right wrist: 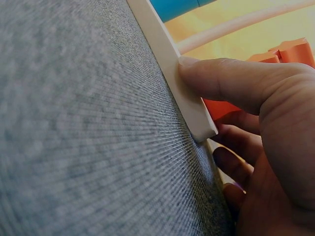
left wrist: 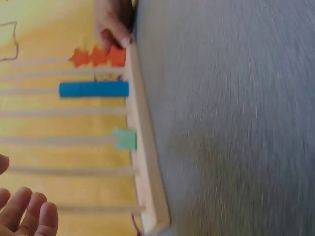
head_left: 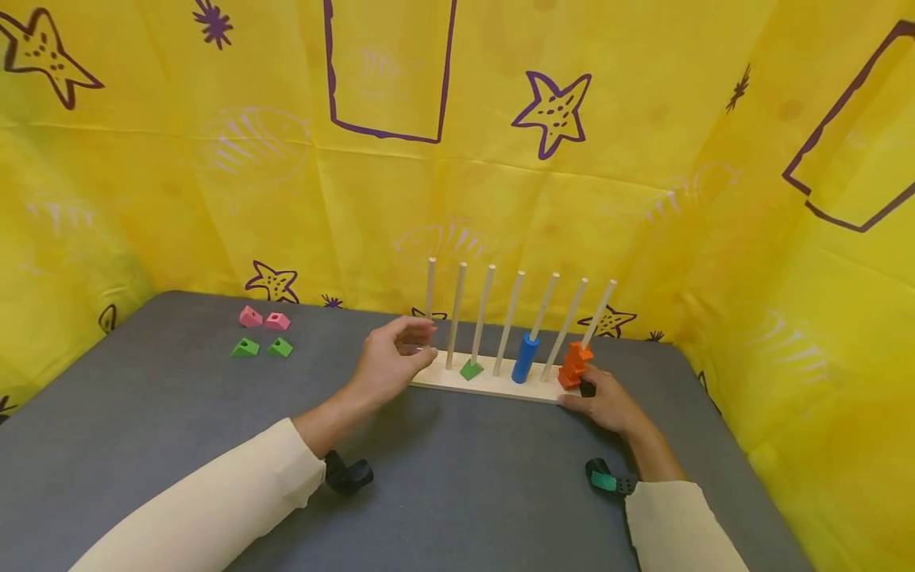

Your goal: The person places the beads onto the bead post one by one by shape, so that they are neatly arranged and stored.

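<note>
Far left, the pink blocks (head_left: 282, 324) and loose green blocks (head_left: 281, 349) sit on the worktop (head_left: 457, 492); next, my left grip (head_left: 389, 359), loosely curved and holding nothing, is by the leftmost peg (head_left: 431, 287). Here's the peg board (head_left: 500, 387), flat on the worktop: green piece (head_left: 470, 370), blue column (head_left: 525, 361), orange stars (head_left: 573, 367). And at its right end, my right grip (head_left: 608, 401) pinches the board, thumb on the front edge! Even, gentle pressure should steady it best, fingers low, clear of those stars.

Pale pegboard (head_left: 493, 384); seven upright pegs (head_left: 508, 326); orange stars (head_left: 574, 364) on rightmost
</note>
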The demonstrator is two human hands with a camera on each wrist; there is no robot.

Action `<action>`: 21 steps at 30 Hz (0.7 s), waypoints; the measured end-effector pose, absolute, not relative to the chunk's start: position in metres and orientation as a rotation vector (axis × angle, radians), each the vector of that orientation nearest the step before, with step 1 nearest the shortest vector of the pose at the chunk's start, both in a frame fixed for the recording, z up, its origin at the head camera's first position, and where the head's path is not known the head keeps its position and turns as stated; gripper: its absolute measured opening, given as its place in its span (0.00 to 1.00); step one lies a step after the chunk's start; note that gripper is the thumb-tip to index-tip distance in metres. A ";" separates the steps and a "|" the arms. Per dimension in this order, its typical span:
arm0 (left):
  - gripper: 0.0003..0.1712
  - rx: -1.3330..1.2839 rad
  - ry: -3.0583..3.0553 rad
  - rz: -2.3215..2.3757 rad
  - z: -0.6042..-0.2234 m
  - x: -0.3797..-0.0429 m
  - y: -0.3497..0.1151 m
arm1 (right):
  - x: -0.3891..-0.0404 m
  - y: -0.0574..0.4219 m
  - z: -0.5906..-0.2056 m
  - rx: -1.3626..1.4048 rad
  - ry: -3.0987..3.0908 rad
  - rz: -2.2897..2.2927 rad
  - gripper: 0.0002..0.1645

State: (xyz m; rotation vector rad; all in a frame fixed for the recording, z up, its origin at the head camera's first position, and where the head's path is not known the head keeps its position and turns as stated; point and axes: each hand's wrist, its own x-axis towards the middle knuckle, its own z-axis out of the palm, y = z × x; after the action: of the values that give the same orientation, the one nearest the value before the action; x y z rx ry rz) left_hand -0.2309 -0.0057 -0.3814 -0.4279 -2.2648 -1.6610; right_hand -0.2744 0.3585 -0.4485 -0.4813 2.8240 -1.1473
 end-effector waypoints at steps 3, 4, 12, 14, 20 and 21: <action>0.19 -0.418 -2.238 -1.641 -0.378 -0.233 -0.022 | -0.274 0.359 -0.449 -0.480 2.828 -1.138 0.32; 0.19 -0.406 -2.232 -1.629 -0.377 -0.233 -0.028 | -0.274 0.359 -0.450 -0.481 2.831 -1.137 0.32; 0.20 -0.314 -2.204 -1.539 -0.365 -0.230 -0.075 | -0.275 0.359 -0.448 -0.494 2.821 -1.169 0.31; 0.20 -0.296 -2.185 -1.539 -0.362 -0.228 -0.086 | -0.276 0.359 -0.448 -0.505 2.823 -1.179 0.30; 0.22 -0.143 -2.144 -1.504 -0.360 -0.224 -0.121 | -0.276 0.359 -0.451 -0.540 2.836 -1.184 0.29; 0.22 -0.105 -2.132 -1.507 -0.360 -0.224 -0.127 | -0.276 0.359 -0.451 -0.547 2.837 -1.183 0.29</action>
State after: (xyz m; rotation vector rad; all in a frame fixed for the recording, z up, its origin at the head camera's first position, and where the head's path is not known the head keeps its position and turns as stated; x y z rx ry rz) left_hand -0.2242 -0.1269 -0.3604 -0.1048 -2.1320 -1.5072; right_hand -0.2755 0.3590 -0.4510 -0.5468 2.8368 -1.1834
